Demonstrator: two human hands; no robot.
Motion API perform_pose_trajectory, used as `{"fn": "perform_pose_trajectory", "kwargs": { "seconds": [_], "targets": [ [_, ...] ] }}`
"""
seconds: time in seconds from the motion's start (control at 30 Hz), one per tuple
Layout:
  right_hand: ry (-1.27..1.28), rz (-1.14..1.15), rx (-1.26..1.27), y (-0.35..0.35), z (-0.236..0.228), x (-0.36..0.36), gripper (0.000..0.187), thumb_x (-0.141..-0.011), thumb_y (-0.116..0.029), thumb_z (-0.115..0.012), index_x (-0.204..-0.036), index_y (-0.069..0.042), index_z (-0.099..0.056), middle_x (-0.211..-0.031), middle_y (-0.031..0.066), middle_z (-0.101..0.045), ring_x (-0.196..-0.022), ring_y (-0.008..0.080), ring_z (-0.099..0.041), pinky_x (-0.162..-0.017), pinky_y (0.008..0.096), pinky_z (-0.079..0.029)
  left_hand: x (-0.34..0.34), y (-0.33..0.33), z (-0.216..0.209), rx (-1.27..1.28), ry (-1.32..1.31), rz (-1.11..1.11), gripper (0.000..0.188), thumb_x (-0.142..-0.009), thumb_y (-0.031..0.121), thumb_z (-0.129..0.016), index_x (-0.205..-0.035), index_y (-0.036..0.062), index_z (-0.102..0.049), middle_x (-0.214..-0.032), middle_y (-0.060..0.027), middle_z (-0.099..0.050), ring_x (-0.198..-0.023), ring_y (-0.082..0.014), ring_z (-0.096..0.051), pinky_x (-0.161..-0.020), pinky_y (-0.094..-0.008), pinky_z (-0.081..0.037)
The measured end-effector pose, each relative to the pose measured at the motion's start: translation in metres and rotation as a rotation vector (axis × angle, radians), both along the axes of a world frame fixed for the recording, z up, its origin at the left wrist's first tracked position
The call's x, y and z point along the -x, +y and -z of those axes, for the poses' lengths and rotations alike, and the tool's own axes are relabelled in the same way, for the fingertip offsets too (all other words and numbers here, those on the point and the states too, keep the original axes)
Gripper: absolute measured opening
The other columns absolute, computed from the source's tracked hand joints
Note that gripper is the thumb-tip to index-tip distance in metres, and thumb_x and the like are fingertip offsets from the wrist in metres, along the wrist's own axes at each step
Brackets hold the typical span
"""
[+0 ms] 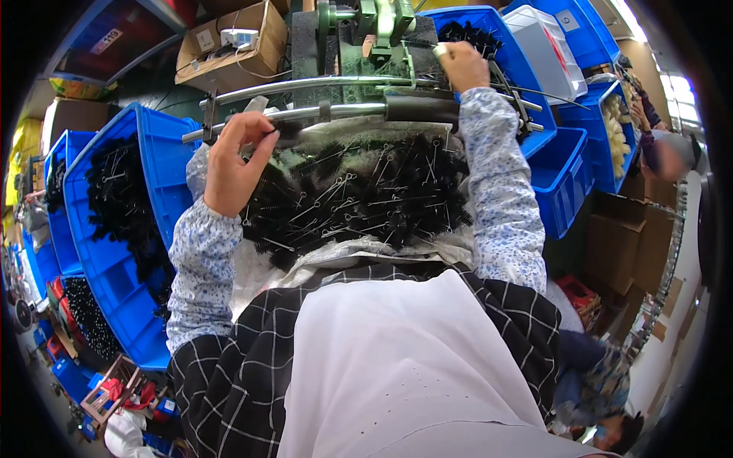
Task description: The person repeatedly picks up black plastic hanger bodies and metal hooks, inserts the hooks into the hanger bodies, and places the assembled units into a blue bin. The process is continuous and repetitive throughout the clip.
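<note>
My left hand [235, 164] is raised at the left end of a metal rail [328, 111], its thumb and forefinger bent together in a pinch. Whatever it may hold is too small to make out. Farther forward on the right, my right hand [466, 69] is closed beside the machine [378, 53], with a small white piece [440, 49] at its fingertips. What else those fingers grip is hidden. Between my forearms lies a heap of black bristle brushes [351, 195] with looped wire ends, on whitish sheeting [359, 250] over my lap.
A blue bin [156, 179] of black brushes stands at my left. Another blue bin [510, 57] of dark brushes sits beyond my right hand, near an empty-looking blue crate [561, 179]. A cardboard box [229, 57] is at the back left. Other people are at the right.
</note>
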State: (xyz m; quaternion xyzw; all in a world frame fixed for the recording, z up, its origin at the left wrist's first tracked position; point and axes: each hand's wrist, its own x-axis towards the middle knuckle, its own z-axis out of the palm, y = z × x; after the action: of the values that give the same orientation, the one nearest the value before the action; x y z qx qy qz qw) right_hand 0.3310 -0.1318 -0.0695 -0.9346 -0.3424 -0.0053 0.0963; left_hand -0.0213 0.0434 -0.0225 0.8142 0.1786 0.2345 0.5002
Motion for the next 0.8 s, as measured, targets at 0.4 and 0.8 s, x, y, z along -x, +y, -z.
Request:
{"fn": "perform_pose_trajectory", "kwargs": {
  "seconds": [0.4, 0.8],
  "targets": [
    [-0.42, -0.067, -0.113, -0.031, -0.053, 0.008, 0.033, -0.085, -0.027, -0.056, -0.114, -0.011, -0.055, -0.101, 0.0131, -0.059, -0.087, 0.0285, -0.062, -0.073, 0.0375, -0.051, -0.03, -0.019, 0.009, 0.382, -0.008, 0.15, 0.017, -0.083, 0.001, -0.059, -0.097, 0.0012, -0.049, -0.092, -0.0027, -0.052, -0.079, -0.0093, -0.059, -0.069, -0.0216, -0.047],
    [-0.22, -0.137, -0.208, 0.008, -0.018, 0.065, 0.025, -0.08, -0.009, -0.058, -0.103, -0.015, -0.063, -0.077, 0.0082, -0.064, -0.069, 0.0208, -0.062, -0.065, 0.0344, -0.051, -0.009, -0.024, 0.036, -0.08, 0.349, 0.295, 0.035, -0.081, 0.015, -0.061, -0.112, 0.0032, -0.049, -0.1, -0.0148, -0.055, -0.079, -0.024, -0.06, -0.071, -0.033, -0.048]
  ]
}}
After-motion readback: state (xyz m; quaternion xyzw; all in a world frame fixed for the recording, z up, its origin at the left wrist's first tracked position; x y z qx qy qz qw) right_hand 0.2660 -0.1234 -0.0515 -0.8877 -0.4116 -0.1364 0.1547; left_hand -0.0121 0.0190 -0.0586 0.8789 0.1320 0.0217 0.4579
